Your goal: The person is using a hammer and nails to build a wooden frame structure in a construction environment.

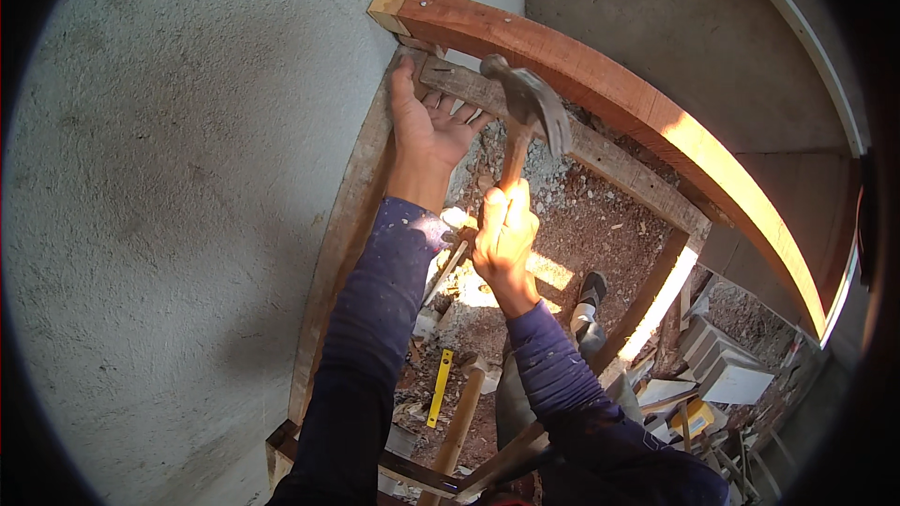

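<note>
My right hand is closed round the wooden handle of a claw hammer. The hammer's metal head is raised in front of a weathered grey wooden crosspiece. At the upper left corner of the wooden frame, my left hand is turned palm up with its fingers apart. Its thumb lies along the side post by the wall, and its fingertips are near the crosspiece's lower edge. No object shows in that palm. Just beyond the crosspiece runs a thicker reddish beam.
A rough grey wall rises on the left. Below, a yellow spirit level and a length of wood lie over rubble-strewn ground. Stacked pale tiles and a yellow object sit at lower right. My shoe shows inside the frame.
</note>
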A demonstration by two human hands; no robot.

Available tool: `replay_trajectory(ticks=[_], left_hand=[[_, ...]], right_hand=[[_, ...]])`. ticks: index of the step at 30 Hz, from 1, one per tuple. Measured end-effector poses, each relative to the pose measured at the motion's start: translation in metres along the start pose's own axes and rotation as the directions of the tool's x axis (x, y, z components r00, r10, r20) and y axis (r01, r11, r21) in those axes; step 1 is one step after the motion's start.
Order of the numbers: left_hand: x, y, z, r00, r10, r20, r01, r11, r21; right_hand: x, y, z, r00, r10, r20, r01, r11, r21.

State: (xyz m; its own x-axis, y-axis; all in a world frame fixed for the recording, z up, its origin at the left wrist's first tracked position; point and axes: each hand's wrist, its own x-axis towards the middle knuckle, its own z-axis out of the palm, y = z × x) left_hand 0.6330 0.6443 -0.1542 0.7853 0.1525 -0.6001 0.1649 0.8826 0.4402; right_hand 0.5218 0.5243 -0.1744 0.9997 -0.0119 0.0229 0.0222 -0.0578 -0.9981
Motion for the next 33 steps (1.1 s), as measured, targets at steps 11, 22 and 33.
replay_trajectory(ticks=[11, 22, 33], left_hand=[[0.005, -0.003, 0.003, 0.999, -0.003, -0.037, -0.001, 0.994, -0.108], [0.015, -0.004, 0.009, 0.978, 0.182, -0.100, -0.202, 0.946, -0.253], [0.016, -0.001, 0.012, 0.977, 0.111, -0.183, -0.155, 0.957, -0.247]], right_hand=[[-0.003, 0.002, -0.002, 0.999, 0.004, 0.034, -0.003, 0.999, -0.035], [0.008, 0.008, -0.007, 0.975, -0.218, 0.039, 0.221, 0.958, -0.184], [0.003, 0.007, -0.011, 0.999, -0.029, -0.015, 0.029, 0.999, -0.017]])
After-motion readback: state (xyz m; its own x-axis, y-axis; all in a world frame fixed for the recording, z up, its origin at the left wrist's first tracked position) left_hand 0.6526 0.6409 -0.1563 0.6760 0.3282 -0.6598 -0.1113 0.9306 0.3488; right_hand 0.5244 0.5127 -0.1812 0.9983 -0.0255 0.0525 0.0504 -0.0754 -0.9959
